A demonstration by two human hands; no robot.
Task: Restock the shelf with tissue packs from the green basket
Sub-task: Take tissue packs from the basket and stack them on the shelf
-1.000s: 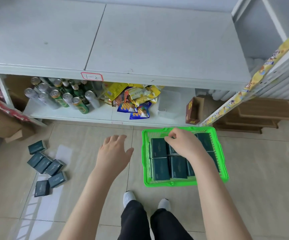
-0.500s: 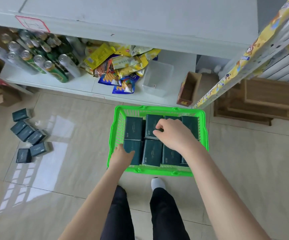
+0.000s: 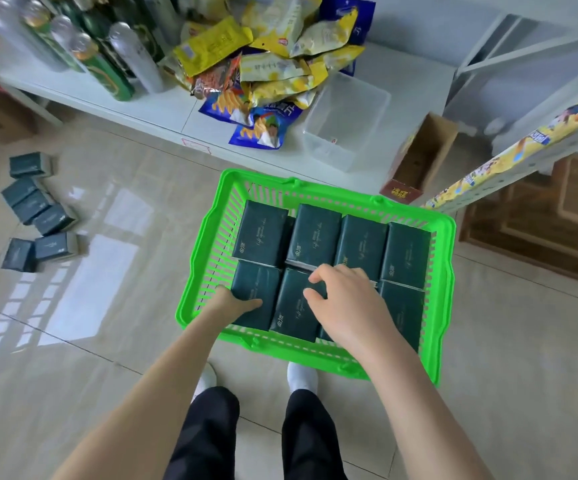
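Floor tiles at far left carry a few loose packs (image 3: 34, 216), well apart from the work. The green basket (image 3: 298, 349) stands on the floor just ahead of the person's feet, and the tissue packs (image 3: 315, 237) fill it in two rows of four, touching side by side. Each pack's long axis runs away from the person toward the shelf (image 3: 162, 109).

The left hand (image 3: 233, 306) is inside the basket's near-left corner and grips the near-left pack (image 3: 256, 289) by its near edge, thumb on top. To its right, the right hand (image 3: 348, 306) lies over the middle of the near row with its fingers bent down. It hides the pack beneath, so I cannot tell whether it has a hold.

Both hands are equally close to the packs. The shelf lies beyond the far rim, so any pack probably has to go up and forward.

The packs are dark green, soft-wrapped blocks with small pale print at a near corner.
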